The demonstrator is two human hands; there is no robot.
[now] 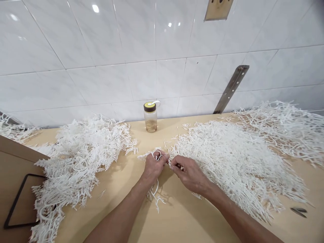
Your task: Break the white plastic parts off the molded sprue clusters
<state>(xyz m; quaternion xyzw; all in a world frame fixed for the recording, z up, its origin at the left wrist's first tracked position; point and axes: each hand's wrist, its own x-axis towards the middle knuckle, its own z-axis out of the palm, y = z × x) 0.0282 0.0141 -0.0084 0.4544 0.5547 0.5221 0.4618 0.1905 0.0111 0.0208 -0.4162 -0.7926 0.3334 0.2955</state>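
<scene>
Between the two big heaps, my left hand (155, 165) is closed round a white branched plastic sprig (157, 199), whose forked end hangs down below the wrist. More white twigs stick out past the fingers on the far side. My right hand (186, 170) is pinched shut just right of the left fingertips, on a thin white twig end (169, 162) there. The exact joint between the fingertips is too small to make out. Beside my right hand spreads a large heap of white branched sprigs (227, 152); another heap (88, 152) lies to the left.
A clear bottle with a yellow and black lid (150, 118) stands by the tiled wall. More white sprigs (291, 128) lie at far right. A dark metal bracket (231, 89) leans on the wall. A brown box with a black handle (17, 189) sits left; a small dark object (298, 211) lies right.
</scene>
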